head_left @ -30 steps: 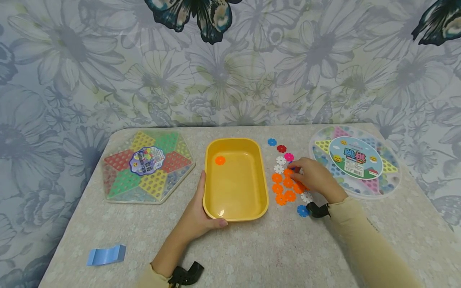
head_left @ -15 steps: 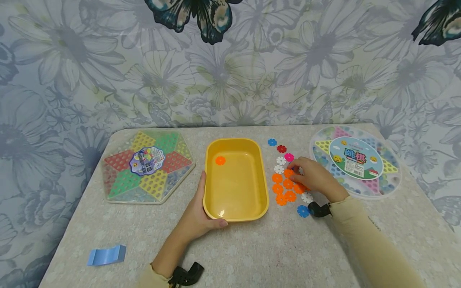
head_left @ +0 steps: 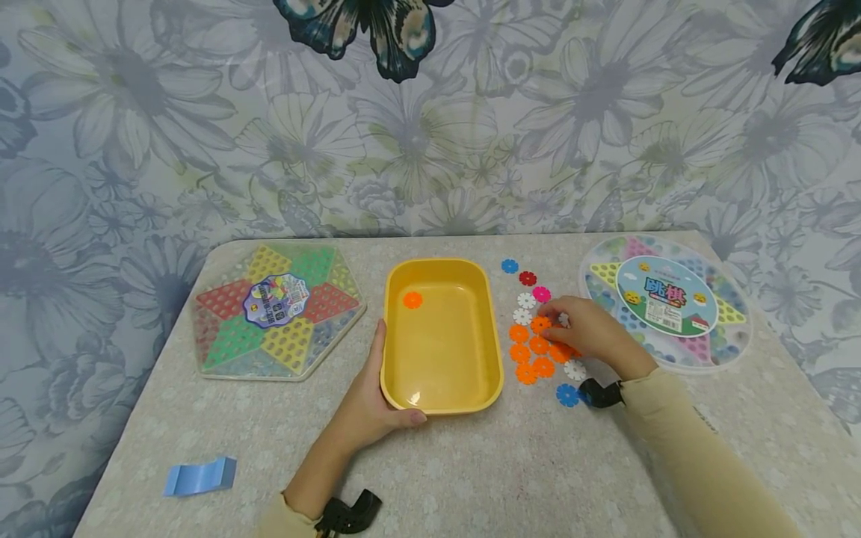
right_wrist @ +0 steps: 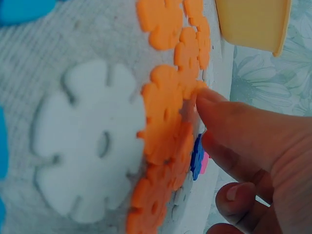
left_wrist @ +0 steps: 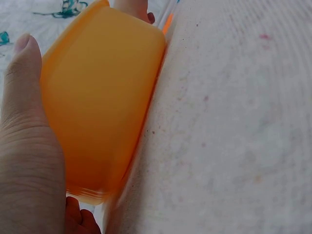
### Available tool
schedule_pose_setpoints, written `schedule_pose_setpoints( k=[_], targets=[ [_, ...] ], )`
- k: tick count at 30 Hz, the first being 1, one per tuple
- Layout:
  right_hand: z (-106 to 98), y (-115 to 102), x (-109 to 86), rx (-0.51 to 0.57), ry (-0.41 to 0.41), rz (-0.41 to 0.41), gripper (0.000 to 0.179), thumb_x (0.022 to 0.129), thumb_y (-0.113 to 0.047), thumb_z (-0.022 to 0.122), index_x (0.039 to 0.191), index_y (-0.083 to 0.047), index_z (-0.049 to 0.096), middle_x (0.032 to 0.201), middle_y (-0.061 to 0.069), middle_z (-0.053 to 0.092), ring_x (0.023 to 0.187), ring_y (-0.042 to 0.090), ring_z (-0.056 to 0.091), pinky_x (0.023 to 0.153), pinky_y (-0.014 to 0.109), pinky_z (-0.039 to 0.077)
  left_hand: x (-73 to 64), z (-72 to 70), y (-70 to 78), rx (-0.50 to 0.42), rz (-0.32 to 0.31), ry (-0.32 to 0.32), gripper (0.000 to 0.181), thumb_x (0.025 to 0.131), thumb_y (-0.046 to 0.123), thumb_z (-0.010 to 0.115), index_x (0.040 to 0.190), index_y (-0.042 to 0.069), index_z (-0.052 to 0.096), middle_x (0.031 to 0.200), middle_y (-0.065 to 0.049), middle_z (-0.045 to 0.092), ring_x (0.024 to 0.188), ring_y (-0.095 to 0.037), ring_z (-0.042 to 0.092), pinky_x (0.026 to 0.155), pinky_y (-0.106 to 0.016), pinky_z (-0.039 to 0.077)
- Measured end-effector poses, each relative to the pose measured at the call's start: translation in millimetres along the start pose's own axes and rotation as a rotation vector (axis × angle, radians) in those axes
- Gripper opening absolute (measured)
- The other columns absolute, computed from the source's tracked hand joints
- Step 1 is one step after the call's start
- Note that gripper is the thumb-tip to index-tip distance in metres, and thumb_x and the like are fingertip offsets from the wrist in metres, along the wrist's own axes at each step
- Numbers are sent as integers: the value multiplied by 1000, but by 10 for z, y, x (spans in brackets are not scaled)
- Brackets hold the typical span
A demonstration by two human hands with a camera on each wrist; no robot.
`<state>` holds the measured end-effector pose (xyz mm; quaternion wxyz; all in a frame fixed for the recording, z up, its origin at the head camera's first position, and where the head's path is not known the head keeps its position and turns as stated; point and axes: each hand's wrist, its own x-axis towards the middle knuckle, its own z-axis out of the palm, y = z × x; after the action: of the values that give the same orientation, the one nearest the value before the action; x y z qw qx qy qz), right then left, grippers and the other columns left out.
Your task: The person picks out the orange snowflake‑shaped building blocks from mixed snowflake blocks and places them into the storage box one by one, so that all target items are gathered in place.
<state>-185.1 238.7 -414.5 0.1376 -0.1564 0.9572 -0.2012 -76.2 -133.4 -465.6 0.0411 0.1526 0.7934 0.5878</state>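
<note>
A yellow plastic tray (head_left: 442,359) stands mid-table in the head view, with one orange snowflake disc (head_left: 412,300) inside near its far left corner. My left hand (head_left: 372,396) holds the tray at its near left corner, thumb along the front wall; the left wrist view shows the tray wall (left_wrist: 102,97) beside the thumb. Right of the tray, my right hand (head_left: 595,332) pinches an orange snowflake disc (head_left: 540,325) among several others lying flat. In the right wrist view the thumb meets that disc's edge, and a white disc (right_wrist: 92,141) lies nearest the camera.
A hexagonal Chinese checkers set (head_left: 222,336) lies left of the tray, a round one (head_left: 699,347) at the far right. Blue (head_left: 510,266), red (head_left: 528,278) and pink (head_left: 541,294) discs lie behind the orange ones. A curved light-blue piece (head_left: 199,477) sits near left.
Hands and tray keep almost the same places. The right hand's fingertips stay at the orange disc, with only a very slight shift of the whole view.
</note>
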Motion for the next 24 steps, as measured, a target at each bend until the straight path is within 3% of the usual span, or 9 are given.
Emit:
schedule_pose_setpoints(
  k=[8,16,20,24],
  targets=[
    [-27,-34,-35,-18,-20,49,43,89,-31,75,125,-10,69,125,13,66,107,29,59,98,52,49,2,1,-8,-15,-4,-4,143,62,38,95,157,38,-12,168,2,5,148,-22,29,111,-11,24],
    [-51,-35,-17,-18,19,9,39,88,-31,76,120,-9,71,112,8,70,100,25,61,94,48,52,-2,-3,3,-19,-10,-5,143,62,39,95,157,38,-11,168,3,6,148,-21,29,112,-12,24],
    [-98,-71,23,-13,81,-50,36,90,-25,75,120,-6,70,103,6,70,94,23,60,90,46,53,-1,-11,14,-13,-13,-4,143,62,41,95,157,39,-11,168,3,6,148,-21,27,113,-14,24],
    [-172,-224,87,-10,144,-108,37,91,-27,73,122,-7,69,107,6,69,91,23,59,83,41,52,-2,-14,21,1,-22,-5,142,62,42,94,157,39,-12,168,3,6,149,-21,27,115,-19,24]
  ],
)
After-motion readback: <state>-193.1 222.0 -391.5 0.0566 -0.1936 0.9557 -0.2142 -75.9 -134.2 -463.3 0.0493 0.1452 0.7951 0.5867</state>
